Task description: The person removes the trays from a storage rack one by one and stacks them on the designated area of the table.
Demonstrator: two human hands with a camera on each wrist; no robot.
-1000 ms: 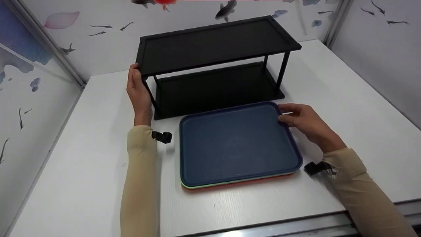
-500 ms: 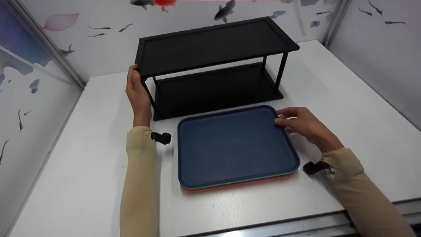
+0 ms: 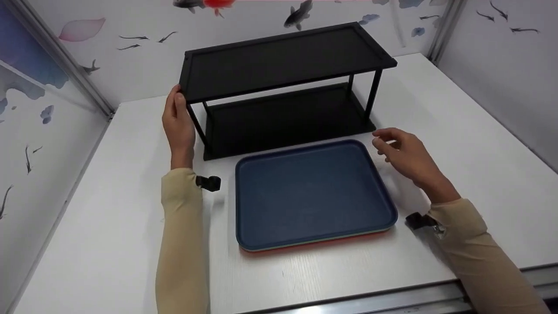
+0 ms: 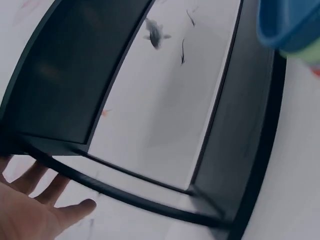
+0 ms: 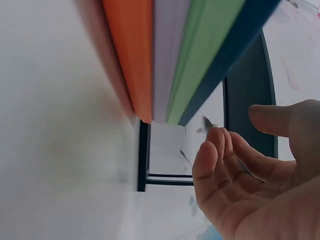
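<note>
A black two-tier rack (image 3: pixel 287 61) stands at the back of the white table. At its left end, my left hand (image 3: pixel 178 122) has its fingers against the upper shelf's edge; the left wrist view shows the hand (image 4: pixel 37 205) with the thumb held apart. In front of the rack lies a stack of rectangular trays, a blue tray (image 3: pixel 314 196) on top. From the side, a green tray (image 5: pixel 205 55), a purple tray (image 5: pixel 167 55) and an orange tray (image 5: pixel 131 45) show beneath it. My right hand (image 3: pixel 407 157), fingers loosely bent, hovers off the stack's far right corner and holds nothing.
White panels (image 3: pixel 144 65) printed with fish and leaves enclose the table (image 3: pixel 471 152) at the back and sides. A metal rail (image 3: pixel 370 301) runs along the front edge. Small black cameras (image 3: pixel 209 183) sit on both wrists.
My right hand has let go of the blue tray's right edge and moved slightly away. The blue tray has shifted a little towards me, into line with the stack. My left hand moved slightly left.
</note>
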